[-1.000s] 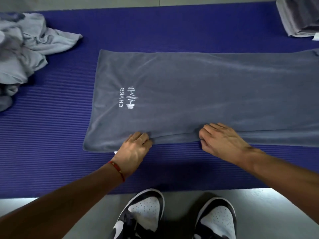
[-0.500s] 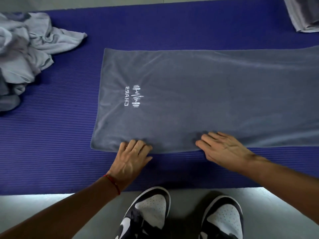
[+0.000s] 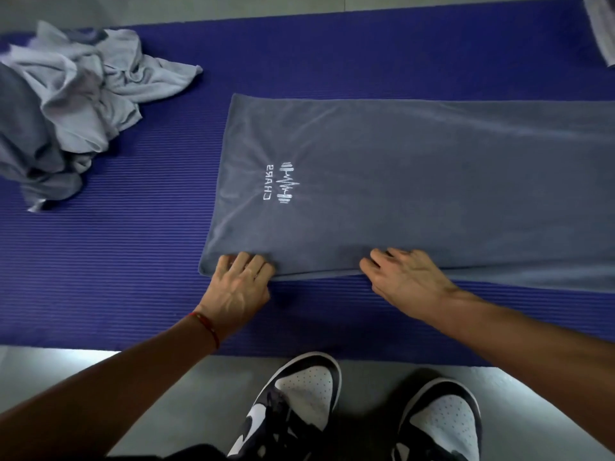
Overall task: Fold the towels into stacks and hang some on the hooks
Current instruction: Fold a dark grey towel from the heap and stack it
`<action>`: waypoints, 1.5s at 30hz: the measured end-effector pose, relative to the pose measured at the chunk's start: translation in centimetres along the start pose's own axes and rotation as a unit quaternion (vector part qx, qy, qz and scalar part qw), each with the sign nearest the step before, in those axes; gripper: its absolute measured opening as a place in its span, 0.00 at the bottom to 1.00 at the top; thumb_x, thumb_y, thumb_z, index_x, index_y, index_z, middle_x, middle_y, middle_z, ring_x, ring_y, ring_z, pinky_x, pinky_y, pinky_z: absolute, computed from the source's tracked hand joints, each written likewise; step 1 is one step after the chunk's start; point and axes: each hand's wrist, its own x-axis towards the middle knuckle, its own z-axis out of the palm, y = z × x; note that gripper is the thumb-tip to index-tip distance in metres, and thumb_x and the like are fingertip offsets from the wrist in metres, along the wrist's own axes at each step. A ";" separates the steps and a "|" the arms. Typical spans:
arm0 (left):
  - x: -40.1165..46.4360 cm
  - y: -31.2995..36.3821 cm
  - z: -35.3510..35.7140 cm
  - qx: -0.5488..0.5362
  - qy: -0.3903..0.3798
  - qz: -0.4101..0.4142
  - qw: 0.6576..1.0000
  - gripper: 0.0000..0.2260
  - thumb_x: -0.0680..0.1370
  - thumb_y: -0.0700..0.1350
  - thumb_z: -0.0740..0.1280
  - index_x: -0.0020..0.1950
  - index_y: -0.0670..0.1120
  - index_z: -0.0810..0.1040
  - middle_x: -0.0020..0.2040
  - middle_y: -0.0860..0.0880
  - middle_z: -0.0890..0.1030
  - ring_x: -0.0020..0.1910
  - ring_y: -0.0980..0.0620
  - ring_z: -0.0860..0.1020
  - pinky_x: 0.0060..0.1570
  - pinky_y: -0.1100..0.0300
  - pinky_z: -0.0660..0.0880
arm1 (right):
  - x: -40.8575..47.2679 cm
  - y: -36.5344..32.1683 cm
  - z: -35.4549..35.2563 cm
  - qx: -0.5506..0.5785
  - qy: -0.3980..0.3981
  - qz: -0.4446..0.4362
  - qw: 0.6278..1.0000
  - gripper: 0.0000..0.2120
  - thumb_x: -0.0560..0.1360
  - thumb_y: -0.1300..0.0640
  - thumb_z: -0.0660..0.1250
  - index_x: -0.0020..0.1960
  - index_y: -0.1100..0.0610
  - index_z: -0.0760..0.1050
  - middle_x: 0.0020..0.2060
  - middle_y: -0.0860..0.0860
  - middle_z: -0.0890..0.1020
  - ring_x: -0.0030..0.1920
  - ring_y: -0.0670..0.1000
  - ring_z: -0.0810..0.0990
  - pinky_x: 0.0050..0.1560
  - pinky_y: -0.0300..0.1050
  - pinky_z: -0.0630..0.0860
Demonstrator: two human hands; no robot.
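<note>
- Grey terry towel (image 3: 416, 181) lies spread flat on a ribbed purple mat (image 3: 116, 261), its long side running out of view to the right and its near edge facing the person.
- Along that near edge both hands rest on the cloth: the left hand (image 3: 238, 287) close to the towel's near left corner, the right hand (image 3: 404, 277) further along toward the middle.
- Left fingers (image 3: 248, 262) lie nearly straight and close together, their tips on the hem, the palm on the mat just short of the edge; they press rather than grasp.
- Right fingers (image 3: 382, 261) are extended and slightly spread, flat on the edge; they too hold nothing, only touching the fabric.
- Between the hands the hem is straight and lies close to the mat.
- White stitched lettering and a barbell-pulse logo (image 3: 281, 183) sit on the towel's left part, turned sideways to the viewer.
- Faint creases fan across the cloth from the logo.
- A crumpled heap of pale and darker grey towels (image 3: 66, 108) lies well apart at the mat's left end.
- A folded cloth's edge (image 3: 604, 28) shows at the top right corner.
- A red thread bracelet (image 3: 206, 326) circles the left wrist, and two black-and-white sneakers (image 3: 299, 400) stand on the grey floor (image 3: 50, 371) below the mat.
</note>
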 end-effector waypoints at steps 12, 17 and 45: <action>0.6 0.1 -3.7 -0.006 -0.132 0.019 0.991 0.15 0.68 0.50 0.60 0.50 0.46 0.77 0.48 0.45 0.78 0.46 0.39 0.77 0.44 0.45 0.72 | -8.0 3.1 1.4 0.062 0.060 0.094 0.992 0.16 0.67 0.56 0.71 0.55 0.54 0.79 0.46 0.51 0.77 0.45 0.56 0.79 0.43 0.51 0.77; 10.5 4.5 -4.3 -0.027 -0.094 0.211 0.973 0.22 0.68 0.52 0.60 0.58 0.47 0.81 0.62 0.43 0.78 0.57 0.39 0.77 0.55 0.41 0.75 | -15.4 8.3 3.3 0.065 0.069 0.299 0.950 0.13 0.77 0.49 0.62 0.54 0.56 0.79 0.47 0.54 0.78 0.46 0.60 0.78 0.47 0.57 0.75; 41.7 27.1 3.1 -0.053 -0.054 0.125 0.989 0.26 0.83 0.61 0.46 0.81 0.63 0.50 0.83 0.50 0.52 0.81 0.38 0.48 0.67 0.19 0.49 | -30.0 31.5 7.3 0.193 0.145 0.921 0.306 0.28 0.75 0.47 0.70 0.70 0.59 0.69 0.71 0.60 0.68 0.72 0.63 0.66 0.71 0.62 0.65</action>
